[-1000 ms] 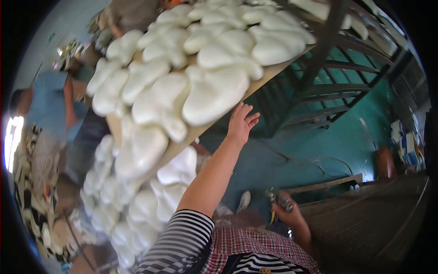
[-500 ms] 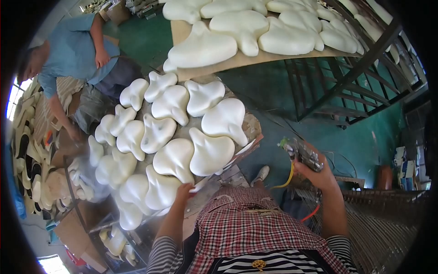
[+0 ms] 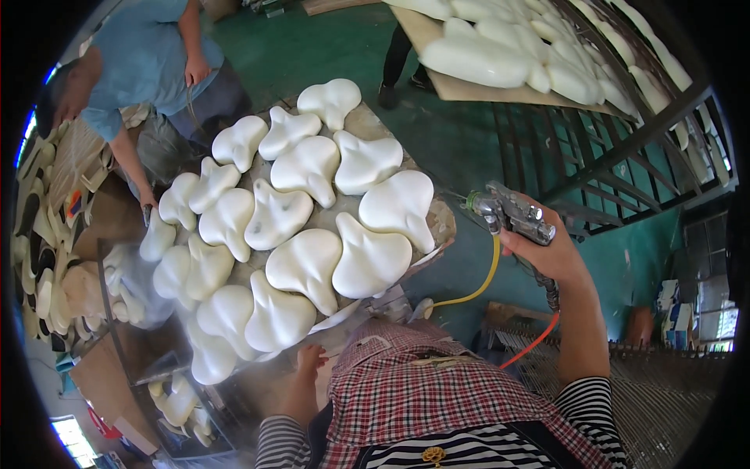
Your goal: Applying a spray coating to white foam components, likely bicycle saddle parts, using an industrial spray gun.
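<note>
My right hand [image 3: 556,254] is closed round a metal spray gun [image 3: 516,215], its nozzle turned left toward the table. A yellow hose [image 3: 488,277] and a red hose [image 3: 533,341] run from the gun. My left hand [image 3: 309,359] hangs just off the near edge of the table, fingers loosely bent and apart, with nothing in it. White saddle-shaped foam pads [image 3: 373,254] cover the worktable [image 3: 367,119] in rows. One pad [image 3: 278,215] has greyish spots on its top. Pale mist blurs the pads at the table's left end.
At the far left a co-worker in a blue shirt [image 3: 152,66] reaches toward the pads, near a heap of pale and black pieces [image 3: 43,234]. A board [image 3: 453,82] of larger foam pieces lies by a dark metal rack [image 3: 625,156]. A wire rack [image 3: 625,383] stands at my right.
My left hand has drawn back from the table edge. The board of foam has shifted right in view, uncovering a person's dark-clothed legs behind it. The spray gun now points more level, toward the left.
</note>
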The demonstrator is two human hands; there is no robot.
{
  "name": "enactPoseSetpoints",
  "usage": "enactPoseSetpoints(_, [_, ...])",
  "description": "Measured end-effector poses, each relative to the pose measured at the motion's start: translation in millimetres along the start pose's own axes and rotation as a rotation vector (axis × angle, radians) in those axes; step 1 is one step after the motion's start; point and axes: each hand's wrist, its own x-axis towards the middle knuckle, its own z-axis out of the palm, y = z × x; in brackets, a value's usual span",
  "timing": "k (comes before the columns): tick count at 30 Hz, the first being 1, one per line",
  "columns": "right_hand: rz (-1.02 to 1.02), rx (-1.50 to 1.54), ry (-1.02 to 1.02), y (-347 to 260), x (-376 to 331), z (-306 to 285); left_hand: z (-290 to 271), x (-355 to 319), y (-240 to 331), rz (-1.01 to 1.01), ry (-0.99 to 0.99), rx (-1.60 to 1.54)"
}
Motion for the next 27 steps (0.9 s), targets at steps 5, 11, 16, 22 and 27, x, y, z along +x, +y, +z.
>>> enactPoseSetpoints(5, [-0.046,-0.003,0.013,-3,10,-4,23,-14,31,0.011,0.030,-0.036])
enactPoseSetpoints(11, [-0.017,-0.050,0.023,-4,2,-10,18,-16,39,-0.008,0.021,-0.014])
enactPoseSetpoints(16, [0.006,-0.005,-0.023,-7,-7,-10,8,-5,28,-0.030,-0.006,0.056])
enactPoseSetpoints(22, [0.011,-0.057,0.060,-6,-24,-7,9,-4,34,-0.018,-0.008,0.050])
enactPoseSetpoints(27, [0.026,-0.100,0.145,-7,-38,-6,9,-9,43,0.004,-0.017,0.022])
